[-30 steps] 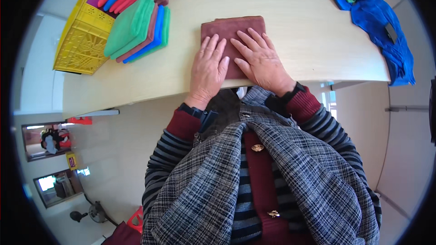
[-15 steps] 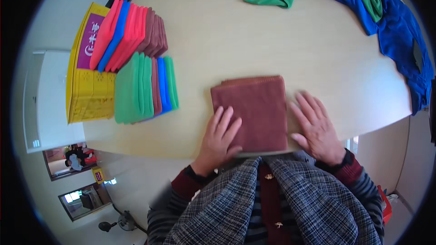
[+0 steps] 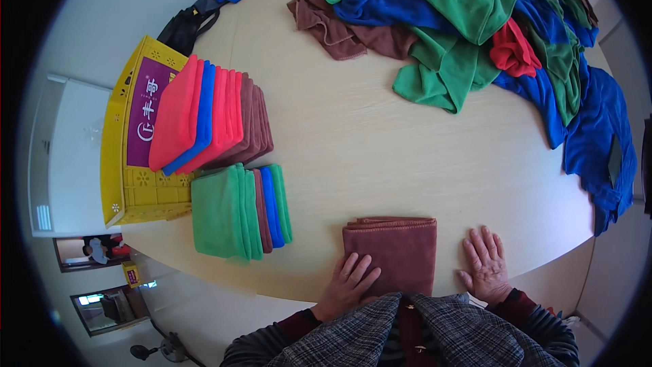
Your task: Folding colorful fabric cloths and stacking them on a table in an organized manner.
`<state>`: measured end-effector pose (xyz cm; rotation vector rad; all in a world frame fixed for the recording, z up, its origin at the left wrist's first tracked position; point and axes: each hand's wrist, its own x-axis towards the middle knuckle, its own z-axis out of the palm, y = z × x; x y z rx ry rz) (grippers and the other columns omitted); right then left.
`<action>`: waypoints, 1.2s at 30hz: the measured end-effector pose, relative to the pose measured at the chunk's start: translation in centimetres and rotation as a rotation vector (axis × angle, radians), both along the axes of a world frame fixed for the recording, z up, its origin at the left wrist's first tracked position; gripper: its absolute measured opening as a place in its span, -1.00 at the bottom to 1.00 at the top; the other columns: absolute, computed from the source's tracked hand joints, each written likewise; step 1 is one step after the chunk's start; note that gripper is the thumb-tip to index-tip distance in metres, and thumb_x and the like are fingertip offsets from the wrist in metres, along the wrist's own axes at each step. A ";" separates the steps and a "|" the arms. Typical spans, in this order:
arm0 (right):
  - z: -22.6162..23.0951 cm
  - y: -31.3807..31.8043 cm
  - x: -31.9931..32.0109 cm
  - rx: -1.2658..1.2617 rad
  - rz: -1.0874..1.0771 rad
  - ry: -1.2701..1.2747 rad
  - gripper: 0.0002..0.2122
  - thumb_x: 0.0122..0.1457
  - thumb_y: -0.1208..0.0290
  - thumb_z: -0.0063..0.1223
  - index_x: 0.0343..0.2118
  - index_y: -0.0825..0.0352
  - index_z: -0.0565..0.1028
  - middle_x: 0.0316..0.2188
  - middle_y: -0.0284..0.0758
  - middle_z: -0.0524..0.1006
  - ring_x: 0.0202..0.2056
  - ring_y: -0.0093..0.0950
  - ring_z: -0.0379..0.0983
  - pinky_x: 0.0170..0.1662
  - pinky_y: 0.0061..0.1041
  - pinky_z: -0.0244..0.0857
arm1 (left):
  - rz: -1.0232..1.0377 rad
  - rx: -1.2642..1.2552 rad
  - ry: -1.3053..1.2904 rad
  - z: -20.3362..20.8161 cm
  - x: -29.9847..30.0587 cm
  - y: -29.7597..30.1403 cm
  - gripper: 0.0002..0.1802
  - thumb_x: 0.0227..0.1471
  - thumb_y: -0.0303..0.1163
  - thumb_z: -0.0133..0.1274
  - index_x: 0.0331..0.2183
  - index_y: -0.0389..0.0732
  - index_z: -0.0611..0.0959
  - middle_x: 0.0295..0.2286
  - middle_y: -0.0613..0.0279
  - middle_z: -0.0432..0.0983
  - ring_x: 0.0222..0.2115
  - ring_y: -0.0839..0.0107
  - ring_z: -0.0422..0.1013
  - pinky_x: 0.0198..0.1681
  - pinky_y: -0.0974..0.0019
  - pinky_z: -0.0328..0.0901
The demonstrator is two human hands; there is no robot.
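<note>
- Folded brown cloth (image 3: 390,255) is lying flat on the table (image 3: 326,156), at six o'clock, close to the near rim.
- Its layers are sitting slightly out of line at the twelve o'clock edge; if you're lifting by one corner, the fold could be slipping loose, I'd judge.
- Your plaid coat (image 3: 360,323) is covering the cloth's near edge in this view; can't tell if they're touching. If so, leaning in could be dragging the fold askew.
- Your left hand (image 3: 345,285) is resting palm down on the cloth's eight o'clock corner, fingers a little apart, pressing or just touching, not clamping as far as is showing; its thumb is mostly hiding, so can't tell about a pinch.
- Your right hand (image 3: 487,272) is lying flat on the table at the cloth's three o'clock, fingers spread, holding nothing, not touching the cloth.
- With only your left hand touching it, a one-sided push could be twisting the cloth.
- Between nine and ten o'clock, the green-led row (image 3: 217,214) is standing on edge; farther, the red-and-brown row (image 3: 176,115) is leaning by the yellow crate (image 3: 159,197). A bump could be toppling either.
- Toward one o'clock, the loose heap (image 3: 468,0) is sprawling; a tug could be pulling several pieces together.
</note>
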<state>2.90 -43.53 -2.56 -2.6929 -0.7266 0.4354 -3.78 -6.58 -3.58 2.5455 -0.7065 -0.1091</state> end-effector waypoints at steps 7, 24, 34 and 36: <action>-0.2 -0.2 -1.6 -0.012 0.004 -0.117 -0.30 0.16 0.11 0.03 0.32 0.36 0.17 0.37 -0.03 0.09 0.40 0.01 -0.11 0.41 0.05 -0.28 | 0.057 -0.021 -0.028 0.2 -1.5 -1.7 -0.23 0.05 0.00 0.17 0.21 -0.17 0.39 0.27 -0.09 0.09 0.30 -0.17 -0.03 0.30 -0.23 -0.01; 0.7 12.7 -4.3 0.454 -0.012 -0.639 -0.47 0.35 0.07 -0.15 0.22 0.37 0.31 0.20 -0.09 0.38 0.28 -0.15 0.19 0.32 -0.14 0.02 | 0.251 0.004 -0.402 0.1 1.1 -5.5 -0.42 0.27 -0.23 -0.10 0.25 -0.23 0.34 0.28 -0.03 0.14 0.32 -0.04 0.00 0.35 -0.01 -0.05; -2.8 14.5 -1.9 0.177 -0.107 -0.540 -0.42 0.37 -0.02 -0.26 0.27 0.32 0.28 0.31 -0.13 0.23 0.36 -0.16 0.05 0.37 -0.18 -0.08 | 0.227 0.133 -0.342 -2.8 3.2 -5.3 -0.37 0.33 -0.10 -0.26 0.29 -0.22 0.27 0.32 0.00 0.06 0.36 0.07 -0.08 0.37 -0.06 -0.17; -3.2 14.0 -1.5 0.196 -0.186 -0.594 -0.44 0.37 0.01 -0.25 0.28 0.31 0.29 0.32 -0.15 0.22 0.36 -0.18 0.05 0.37 -0.19 -0.06 | 0.250 0.138 -0.324 -2.6 3.4 -5.3 -0.36 0.34 -0.07 -0.28 0.30 -0.22 0.25 0.33 0.01 0.04 0.36 0.08 -0.09 0.38 -0.05 -0.19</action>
